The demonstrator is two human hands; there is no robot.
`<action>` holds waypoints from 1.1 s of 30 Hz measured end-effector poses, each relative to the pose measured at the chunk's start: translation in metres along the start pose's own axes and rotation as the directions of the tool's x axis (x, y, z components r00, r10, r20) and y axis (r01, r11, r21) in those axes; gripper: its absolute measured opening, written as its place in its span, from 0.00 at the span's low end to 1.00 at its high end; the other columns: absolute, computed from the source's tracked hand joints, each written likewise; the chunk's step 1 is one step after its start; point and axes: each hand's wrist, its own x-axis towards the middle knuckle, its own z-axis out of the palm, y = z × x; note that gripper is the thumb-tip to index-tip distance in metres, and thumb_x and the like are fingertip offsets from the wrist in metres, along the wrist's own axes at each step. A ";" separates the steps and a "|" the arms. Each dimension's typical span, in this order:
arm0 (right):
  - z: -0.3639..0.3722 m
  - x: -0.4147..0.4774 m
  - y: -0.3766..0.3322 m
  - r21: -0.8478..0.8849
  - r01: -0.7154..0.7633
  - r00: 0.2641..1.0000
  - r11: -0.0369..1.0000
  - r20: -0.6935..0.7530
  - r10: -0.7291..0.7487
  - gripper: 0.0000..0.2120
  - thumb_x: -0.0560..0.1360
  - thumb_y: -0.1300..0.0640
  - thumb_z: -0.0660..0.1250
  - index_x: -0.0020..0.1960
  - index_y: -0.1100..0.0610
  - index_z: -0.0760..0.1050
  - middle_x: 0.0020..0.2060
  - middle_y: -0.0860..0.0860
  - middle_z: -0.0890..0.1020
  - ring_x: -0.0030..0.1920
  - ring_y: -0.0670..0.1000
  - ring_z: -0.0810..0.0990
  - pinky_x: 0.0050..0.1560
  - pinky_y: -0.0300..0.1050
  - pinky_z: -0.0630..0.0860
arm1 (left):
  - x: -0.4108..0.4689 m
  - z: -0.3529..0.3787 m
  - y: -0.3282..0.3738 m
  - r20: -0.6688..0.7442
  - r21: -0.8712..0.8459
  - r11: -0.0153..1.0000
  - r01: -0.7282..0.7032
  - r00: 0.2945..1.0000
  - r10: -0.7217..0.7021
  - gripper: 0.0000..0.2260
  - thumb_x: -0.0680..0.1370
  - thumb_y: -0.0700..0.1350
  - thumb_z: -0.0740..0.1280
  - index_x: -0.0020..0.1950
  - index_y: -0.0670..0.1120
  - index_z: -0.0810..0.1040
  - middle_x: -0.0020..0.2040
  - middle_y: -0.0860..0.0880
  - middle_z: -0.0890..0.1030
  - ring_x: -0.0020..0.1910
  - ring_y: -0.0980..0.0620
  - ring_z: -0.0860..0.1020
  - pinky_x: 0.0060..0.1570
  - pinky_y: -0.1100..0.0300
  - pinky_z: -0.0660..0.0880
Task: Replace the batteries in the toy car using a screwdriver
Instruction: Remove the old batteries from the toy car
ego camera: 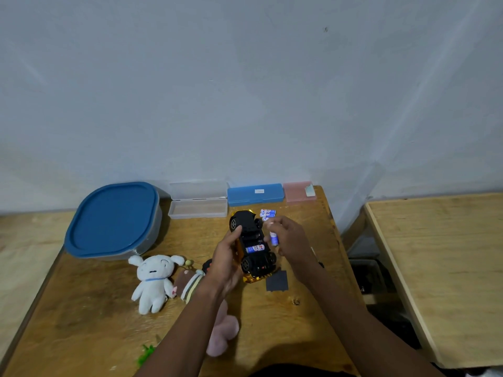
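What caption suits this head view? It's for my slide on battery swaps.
Left hand steadies the upturned toy car, one battery seated, while the right hand brings another battery.

Two bare, sleeveless forearms

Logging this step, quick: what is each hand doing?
Left hand: holding the car.
Right hand: holding a battery.

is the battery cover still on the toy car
No, the toy car lies underside up with a battery showing in its open bay, and the dark cover rests on the table beside it.
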 end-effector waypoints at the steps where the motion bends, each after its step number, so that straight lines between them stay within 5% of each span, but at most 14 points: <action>1: -0.002 0.001 0.000 0.010 -0.060 0.998 0.998 0.018 0.060 0.08 0.79 0.60 0.63 0.50 0.64 0.79 0.34 0.53 0.80 0.29 0.43 0.76 0.26 0.34 0.70 | 0.000 0.000 0.000 0.002 0.003 1.000 -0.007 1.000 0.007 0.22 0.82 0.50 0.62 0.74 0.42 0.72 0.65 0.34 0.79 0.63 0.34 0.79 0.61 0.39 0.76; 5: -0.002 0.002 0.002 0.085 -0.258 0.964 0.962 0.091 0.250 0.04 0.76 0.64 0.63 0.45 0.61 0.76 0.34 0.54 0.80 0.29 0.48 0.77 0.28 0.40 0.72 | -0.004 0.008 0.002 0.063 0.026 0.999 -0.027 0.998 0.025 0.21 0.80 0.47 0.63 0.70 0.39 0.72 0.51 0.34 0.80 0.47 0.38 0.80 0.51 0.42 0.81; 8: -0.004 0.001 0.001 0.056 -0.271 0.959 0.961 0.096 0.265 0.05 0.74 0.66 0.61 0.42 0.60 0.74 0.32 0.54 0.78 0.26 0.47 0.75 0.28 0.40 0.72 | 0.000 0.007 -0.001 0.015 0.069 0.997 -0.045 0.999 0.044 0.21 0.80 0.48 0.64 0.71 0.41 0.72 0.54 0.33 0.80 0.51 0.36 0.80 0.56 0.38 0.80; 11: -0.006 -0.002 0.000 0.011 -0.245 0.962 0.969 0.127 0.242 0.05 0.76 0.65 0.62 0.42 0.59 0.74 0.29 0.52 0.75 0.26 0.47 0.74 0.29 0.40 0.73 | 0.002 0.006 -0.001 -0.021 0.066 0.997 -0.046 0.999 0.048 0.22 0.80 0.48 0.66 0.72 0.43 0.72 0.60 0.31 0.78 0.56 0.34 0.79 0.64 0.33 0.73; 19: -0.010 -0.001 0.004 -0.170 -0.085 0.981 0.982 0.161 0.113 0.02 0.76 0.59 0.71 0.47 0.56 0.83 0.33 0.51 0.81 0.27 0.44 0.75 0.29 0.39 0.73 | 0.004 0.005 0.002 -0.053 0.103 0.994 -0.039 0.998 0.045 0.19 0.83 0.46 0.61 0.73 0.44 0.72 0.64 0.37 0.81 0.62 0.36 0.81 0.57 0.42 0.79; 24: -0.008 -0.002 0.006 -0.304 0.081 0.987 0.949 0.160 -0.033 0.07 0.70 0.56 0.77 0.46 0.56 0.84 0.44 0.48 0.84 0.45 0.44 0.81 0.38 0.33 0.75 | 0.002 0.008 0.003 -0.028 0.113 0.993 -0.042 0.999 0.045 0.18 0.84 0.46 0.60 0.73 0.45 0.73 0.63 0.39 0.82 0.61 0.38 0.82 0.54 0.43 0.80; 33: -0.002 -0.002 0.010 -0.540 0.196 0.981 0.819 0.116 -0.159 0.16 0.65 0.43 0.78 0.48 0.51 0.86 0.41 0.47 0.86 0.42 0.45 0.83 0.44 0.47 0.81 | 0.005 0.009 0.000 -0.043 0.151 0.978 -0.147 0.987 0.155 0.16 0.82 0.41 0.62 0.69 0.46 0.77 0.63 0.38 0.82 0.63 0.35 0.80 0.64 0.41 0.76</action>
